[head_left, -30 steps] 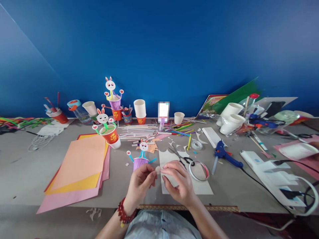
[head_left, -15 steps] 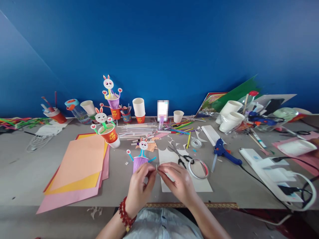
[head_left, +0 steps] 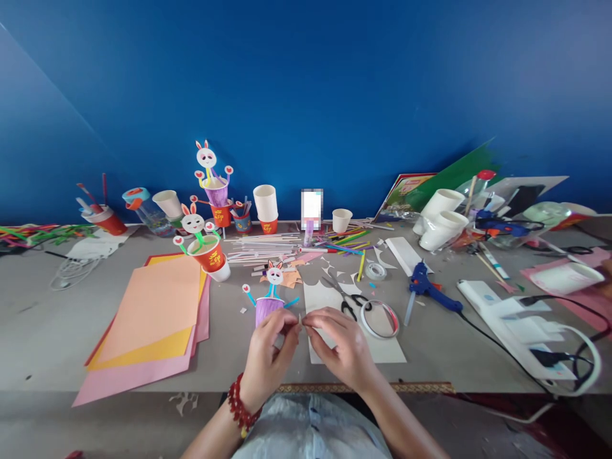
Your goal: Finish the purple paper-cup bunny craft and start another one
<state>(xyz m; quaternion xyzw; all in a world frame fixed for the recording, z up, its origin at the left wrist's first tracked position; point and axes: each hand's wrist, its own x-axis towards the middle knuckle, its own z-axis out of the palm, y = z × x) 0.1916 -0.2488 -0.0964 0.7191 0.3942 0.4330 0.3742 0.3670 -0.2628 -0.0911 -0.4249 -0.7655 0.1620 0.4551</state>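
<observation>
My left hand (head_left: 268,347) and my right hand (head_left: 342,347) meet near the table's front edge, fingertips pinched together. A small thin whitish piece (head_left: 300,319), seen edge-on, stands between them; its kind is too small to make out. Just behind my left hand is a purple paper cup (head_left: 268,310), partly covered by the fingers, with a rabbit face (head_left: 275,275) and blue arms. One arm ends in a small round paper disc with a red mark. Under and beyond my right hand lies a cut white paper sheet (head_left: 382,352), bearing black-handled scissors (head_left: 348,298) and a tape roll (head_left: 380,319).
Coloured paper sheets (head_left: 148,312) are stacked at left. Behind them stands a red rabbit cup (head_left: 209,258). Sticks (head_left: 268,241) and paper scraps lie mid-table. At right are a blue glue gun (head_left: 433,290), its cord and a white power strip (head_left: 497,328). A blue wall (head_left: 306,95) closes the back.
My hands keep the same pinch, with only a slight shift of the fingers. The whole view has tilted a little; nothing on the table has visibly moved.
</observation>
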